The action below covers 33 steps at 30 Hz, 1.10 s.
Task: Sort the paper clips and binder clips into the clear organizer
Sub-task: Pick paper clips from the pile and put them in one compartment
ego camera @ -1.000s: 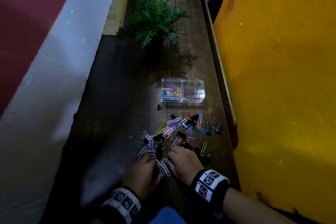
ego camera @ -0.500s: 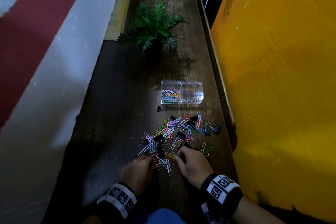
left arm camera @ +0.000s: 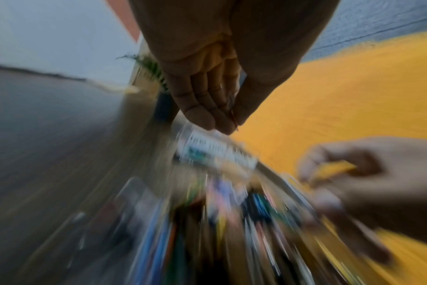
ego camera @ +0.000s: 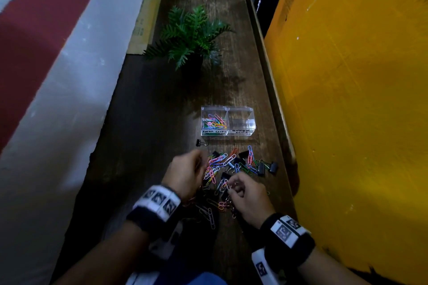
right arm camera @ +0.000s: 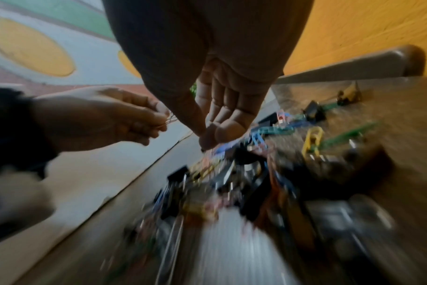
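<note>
The clear organizer [ego camera: 240, 132] stands on the wooden table; its left compartment holds coloured paper clips [ego camera: 214, 121], and its right compartment looks empty. A mixed pile of paper clips [ego camera: 218, 162] and black binder clips [ego camera: 273, 167] lies in front of it. My left hand [ego camera: 202, 164] is raised over the pile's left side, and its fingers and thumb [left arm camera: 232, 125] pinch a few thin paper clips. My right hand [ego camera: 230, 188] hovers over the pile's near part and pinches a paper clip between thumb and fingertips [right arm camera: 207, 143]. Both wrist views are motion-blurred.
One binder clip [ego camera: 200, 143] lies alone just left of the organizer's front. A potted fern [ego camera: 190, 34] stands farther back. A yellow wall [ego camera: 347, 99] and the table's raised edge [ego camera: 278, 104] close the right side; a painted wall [ego camera: 69, 76] closes the left.
Both hands have lifted off the pile's near edge. The left hand has moved forward toward the organizer with clips in it, and the right has risen with a clip pinched.
</note>
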### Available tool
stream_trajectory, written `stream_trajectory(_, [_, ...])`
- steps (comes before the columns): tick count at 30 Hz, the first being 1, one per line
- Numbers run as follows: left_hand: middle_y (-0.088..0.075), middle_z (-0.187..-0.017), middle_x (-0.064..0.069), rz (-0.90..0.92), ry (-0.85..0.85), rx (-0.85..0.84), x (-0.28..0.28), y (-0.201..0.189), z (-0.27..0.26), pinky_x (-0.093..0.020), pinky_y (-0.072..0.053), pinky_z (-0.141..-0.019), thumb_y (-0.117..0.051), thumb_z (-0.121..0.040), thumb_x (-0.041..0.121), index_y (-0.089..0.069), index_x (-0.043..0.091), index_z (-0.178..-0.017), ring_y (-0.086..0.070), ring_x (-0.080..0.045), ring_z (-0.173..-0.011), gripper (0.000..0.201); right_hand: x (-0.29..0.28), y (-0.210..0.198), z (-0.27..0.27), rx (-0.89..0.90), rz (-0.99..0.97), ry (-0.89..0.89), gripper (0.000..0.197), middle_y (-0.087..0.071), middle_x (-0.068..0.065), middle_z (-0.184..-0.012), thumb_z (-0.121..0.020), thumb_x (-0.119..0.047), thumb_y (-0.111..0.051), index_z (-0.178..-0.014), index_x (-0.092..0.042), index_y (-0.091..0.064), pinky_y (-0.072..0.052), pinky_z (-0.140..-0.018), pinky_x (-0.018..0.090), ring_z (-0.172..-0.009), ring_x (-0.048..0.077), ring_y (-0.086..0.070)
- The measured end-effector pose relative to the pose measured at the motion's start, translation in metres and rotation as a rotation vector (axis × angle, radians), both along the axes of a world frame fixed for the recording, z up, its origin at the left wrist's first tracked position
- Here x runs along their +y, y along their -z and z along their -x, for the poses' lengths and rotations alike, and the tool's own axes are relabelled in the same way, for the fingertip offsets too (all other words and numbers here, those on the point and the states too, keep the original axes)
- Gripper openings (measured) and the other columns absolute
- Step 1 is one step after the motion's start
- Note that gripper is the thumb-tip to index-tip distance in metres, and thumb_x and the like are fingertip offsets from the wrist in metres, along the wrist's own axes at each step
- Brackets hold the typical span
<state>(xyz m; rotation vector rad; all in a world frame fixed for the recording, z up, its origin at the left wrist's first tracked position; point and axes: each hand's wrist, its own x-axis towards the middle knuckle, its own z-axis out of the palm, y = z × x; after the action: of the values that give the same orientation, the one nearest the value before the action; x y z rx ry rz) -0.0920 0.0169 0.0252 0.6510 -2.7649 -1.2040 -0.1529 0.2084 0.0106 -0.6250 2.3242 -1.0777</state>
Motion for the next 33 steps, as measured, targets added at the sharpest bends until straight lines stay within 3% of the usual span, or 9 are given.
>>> stream_trajectory(4, [-0.068, -0.073, 0.004, 0.087, 0.005, 0.039, -0.022, -0.013, 0.07, -0.031, -0.053, -0.066, -0.056, -0.084, 0.026, -0.061, 0.028, -0.079, -0.065, -0.02, -0.069, 0.007, -0.015, -0.006, 0.032, 0.038, 0.024, 0.04, 0.016, -0.064, -0.011, -0.07, -0.082, -0.003, -0.065, -0.078, -0.018, -0.064, -0.04, -0.06, 0.006, -0.062, -0.006, -0.057])
stream_trajectory(9, [-0.069, -0.102, -0.003, 0.264, 0.106, -0.177, -0.039, -0.017, 0.127, -0.036, -0.054, -0.079, -0.049, -0.087, 0.023, -0.066, 0.031, -0.1, -0.065, -0.027, -0.09, 0.023, -0.044, -0.02, 0.077, 0.165, -0.046, 0.017, 0.013, -0.072, -0.002, -0.088, -0.085, -0.006, -0.064, -0.093, -0.011, -0.072, -0.049, -0.077, 0.018, -0.078, 0.006, -0.063])
stream_trajectory(12, [-0.064, -0.115, -0.004, 0.345, 0.24, -0.317, -0.045, -0.008, 0.135, -0.034, -0.05, -0.085, -0.05, -0.086, 0.018, -0.064, 0.03, -0.11, -0.06, -0.026, -0.104, 0.03, -0.063, -0.025, 0.099, 0.214, -0.118, -0.052, 0.018, -0.071, -0.001, -0.097, -0.088, -0.011, -0.059, -0.101, -0.015, -0.071, -0.049, -0.08, 0.022, -0.087, 0.011, -0.064])
stream_trajectory(15, [-0.052, -0.128, -0.003, 0.406, 0.357, -0.371, -0.047, 0.0, 0.13, -0.036, -0.043, -0.096, -0.056, -0.084, 0.016, -0.06, 0.027, -0.12, -0.044, -0.025, -0.119, 0.038, -0.082, -0.025, 0.118, 0.285, -0.185, -0.147, 0.02, -0.07, 0.001, -0.099, -0.09, -0.013, -0.055, -0.102, -0.016, -0.07, -0.052, -0.082, 0.027, -0.086, 0.012, -0.063])
stream_trajectory(19, [-0.038, -0.138, -0.004, 0.488, 0.354, -0.298, -0.046, 0.003, 0.112, -0.042, -0.038, -0.097, -0.059, -0.082, 0.03, -0.051, 0.028, -0.129, -0.033, -0.029, -0.122, 0.047, -0.105, -0.025, 0.136, 0.378, -0.289, -0.251, 0.024, -0.069, 0.004, -0.103, -0.088, -0.012, -0.054, -0.105, -0.019, -0.07, -0.054, -0.081, 0.037, -0.089, 0.02, -0.064])
stream_trajectory(21, [-0.035, -0.141, -0.006, 0.47, 0.295, -0.229, -0.046, 0.003, 0.101, -0.043, -0.037, -0.098, -0.06, -0.081, 0.027, -0.05, 0.029, -0.13, -0.032, -0.03, -0.123, 0.05, -0.113, -0.024, 0.141, 0.382, -0.372, -0.294, 0.026, -0.068, 0.004, -0.107, -0.088, -0.012, -0.054, -0.107, -0.021, -0.068, -0.054, -0.083, 0.039, -0.093, 0.023, -0.064])
stream_trajectory(26, [-0.05, -0.125, -0.007, 0.319, 0.193, -0.078, -0.045, 0.009, 0.059, -0.044, -0.044, -0.09, -0.061, -0.076, 0.015, -0.063, 0.022, -0.113, -0.045, -0.029, -0.108, 0.037, -0.122, -0.02, 0.143, 0.435, -0.552, -0.449, 0.028, -0.066, 0.006, -0.112, -0.087, -0.01, -0.051, -0.109, -0.019, -0.067, -0.05, -0.089, 0.039, -0.1, 0.027, -0.062])
stream_trajectory(30, [-0.057, -0.094, -0.006, 0.229, 0.199, -0.019, -0.037, 0.023, 0.003, -0.036, -0.05, -0.069, -0.06, -0.071, 0.009, -0.064, 0.017, -0.088, -0.056, -0.03, -0.086, 0.019, -0.101, -0.024, 0.125, 0.441, -0.355, -0.424, 0.026, -0.063, 0.003, -0.111, -0.089, -0.011, -0.049, -0.109, -0.015, -0.065, -0.051, -0.085, 0.038, -0.095, 0.022, -0.061])
stream_trajectory(33, [-0.057, -0.088, 0.001, 0.191, 0.242, -0.028, -0.024, 0.035, -0.047, -0.031, -0.05, -0.063, -0.051, -0.076, 0.026, -0.06, 0.025, -0.086, -0.058, -0.023, -0.079, 0.013, -0.069, -0.021, 0.081, 0.478, -0.205, -0.403, 0.016, -0.064, 0.001, -0.094, -0.087, -0.017, -0.053, -0.096, -0.017, -0.066, -0.052, -0.069, 0.035, -0.081, 0.022, -0.061])
